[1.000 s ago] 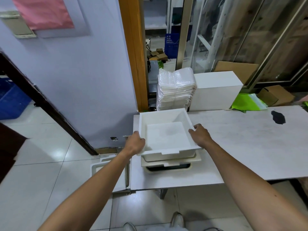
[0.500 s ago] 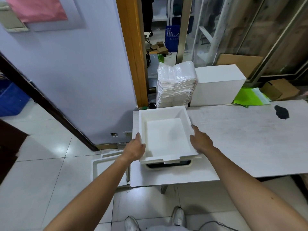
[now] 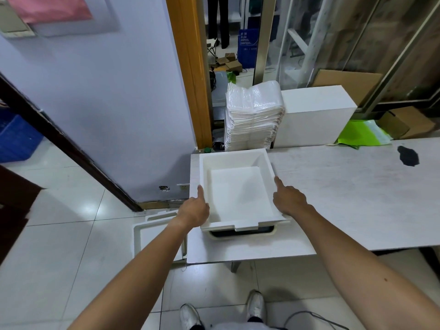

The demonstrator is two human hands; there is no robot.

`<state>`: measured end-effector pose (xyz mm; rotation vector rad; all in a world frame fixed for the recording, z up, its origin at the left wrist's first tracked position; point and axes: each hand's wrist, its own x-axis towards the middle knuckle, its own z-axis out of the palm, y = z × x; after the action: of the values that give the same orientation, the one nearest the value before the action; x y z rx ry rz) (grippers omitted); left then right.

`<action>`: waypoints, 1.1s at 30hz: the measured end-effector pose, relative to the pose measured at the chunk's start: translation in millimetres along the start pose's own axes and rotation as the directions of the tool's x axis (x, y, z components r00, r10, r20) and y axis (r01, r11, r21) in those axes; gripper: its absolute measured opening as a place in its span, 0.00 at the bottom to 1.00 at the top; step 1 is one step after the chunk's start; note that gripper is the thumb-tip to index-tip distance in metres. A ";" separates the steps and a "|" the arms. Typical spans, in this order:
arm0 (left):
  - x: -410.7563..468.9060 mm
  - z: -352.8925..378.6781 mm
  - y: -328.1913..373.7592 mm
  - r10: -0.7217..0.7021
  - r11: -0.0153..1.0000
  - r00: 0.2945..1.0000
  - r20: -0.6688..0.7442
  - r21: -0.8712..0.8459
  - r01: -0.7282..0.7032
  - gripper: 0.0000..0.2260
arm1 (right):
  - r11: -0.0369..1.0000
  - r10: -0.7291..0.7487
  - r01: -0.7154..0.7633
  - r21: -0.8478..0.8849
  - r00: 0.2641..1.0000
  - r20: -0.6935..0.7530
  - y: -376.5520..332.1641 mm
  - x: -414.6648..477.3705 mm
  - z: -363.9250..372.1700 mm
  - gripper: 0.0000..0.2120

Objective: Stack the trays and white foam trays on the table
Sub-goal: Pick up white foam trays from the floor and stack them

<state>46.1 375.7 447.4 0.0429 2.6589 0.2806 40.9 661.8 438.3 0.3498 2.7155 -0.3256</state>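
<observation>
— What are the hands doing?
— The left hand (image 3: 194, 210) and the right hand (image 3: 289, 201) hold a deep, square white foam tray (image 3: 238, 194), one on each side. Each thumb lies straight along the smooth rim. The other fingers curl under the edge, out of sight.
— Where is that tray?
— Between the hands, sitting on a cream plastic tray with round corners (image 3: 273, 232). Both are on the pale, streaky table (image 3: 345, 198).
— What is past the thumbs?
— A tall pile of shiny, crinkly white packets (image 3: 253, 120), and beside it a plain white block (image 3: 314, 117). Left of the left hand, a second foam tray (image 3: 140, 234) lies on the floor.
</observation>
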 end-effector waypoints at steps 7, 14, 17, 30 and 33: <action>4.3 3.5 -1.4 -0.039 0.999 0.999 -0.016 0.022 0.040 0.30 | 0.992 -0.069 0.067 -0.111 0.998 -0.009 0.0 2.9 -0.2 0.32; 4.3 3.0 4.0 -0.070 0.996 0.998 0.001 0.050 0.070 0.31 | 0.980 -0.102 0.095 -0.174 0.994 -0.034 3.1 1.9 2.4 0.30; 5.8 5.7 3.4 -0.088 0.995 0.996 0.004 0.044 0.088 0.31 | 0.984 -0.082 0.075 -0.161 0.996 -0.039 2.1 -0.7 7.3 0.32; 7.5 8.4 -19.4 -0.002 0.996 0.996 0.090 -0.088 0.009 0.32 | 0.999 -0.038 0.036 -0.032 0.997 -0.061 0.4 -0.7 14.5 0.30; 1.6 7.3 -20.5 -0.005 0.980 0.995 0.104 -0.197 0.026 0.32 | 1.000 -0.023 0.022 -0.006 0.997 -0.070 -6.0 -0.1 9.5 0.32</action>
<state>48.3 357.1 436.1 -0.0264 2.5151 0.5218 42.5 653.5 430.8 0.3352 2.7907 -0.3176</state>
